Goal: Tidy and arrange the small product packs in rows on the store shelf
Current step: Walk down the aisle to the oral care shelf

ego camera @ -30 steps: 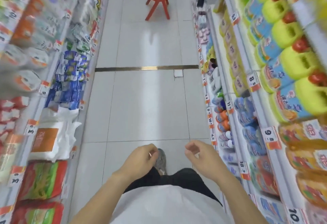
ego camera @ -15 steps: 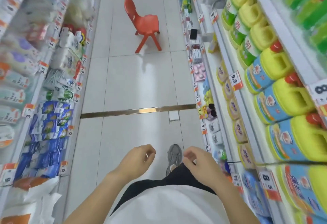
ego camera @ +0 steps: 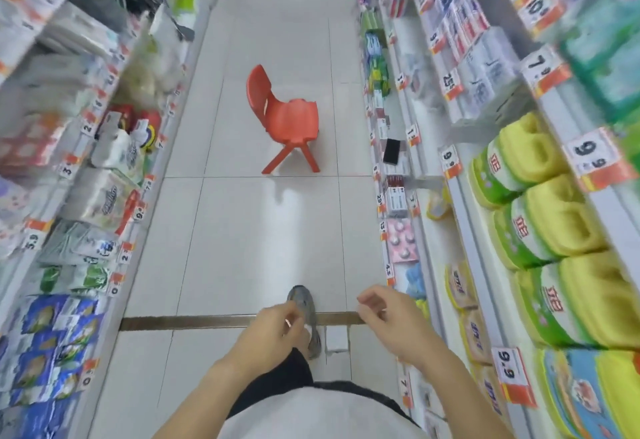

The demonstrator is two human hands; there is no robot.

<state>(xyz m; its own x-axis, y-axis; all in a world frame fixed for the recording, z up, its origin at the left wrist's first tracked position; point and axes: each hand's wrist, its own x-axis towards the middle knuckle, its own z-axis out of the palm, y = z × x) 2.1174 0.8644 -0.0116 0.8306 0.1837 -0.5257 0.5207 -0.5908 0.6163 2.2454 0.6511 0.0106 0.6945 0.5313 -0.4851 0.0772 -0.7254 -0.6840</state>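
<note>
I stand in a store aisle between two shelf units. My left hand [ego camera: 273, 331] hangs in front of my waist with fingers loosely curled and nothing in it. My right hand [ego camera: 391, 317] hangs beside it, also loosely curled and holding nothing. Small product packs [ego camera: 394, 196] line the low right shelf, with pink blister packs [ego camera: 401, 241] nearer me. A black object [ego camera: 392, 151] lies on that shelf further along. Both hands are apart from the shelves.
A red plastic chair [ego camera: 287, 119] stands in the aisle ahead, near the right shelf. Yellow-green bottles [ego camera: 554, 216] fill the upper right shelf. Bagged goods [ego camera: 86, 203] fill the left shelves. A metal floor strip [ego camera: 194, 322] crosses the tiles by my grey shoe [ego camera: 304, 303].
I have walked forward along the aisle; the red chair and the floor strip are much closer. Both hands stay in front of my waist, holding nothing.
</note>
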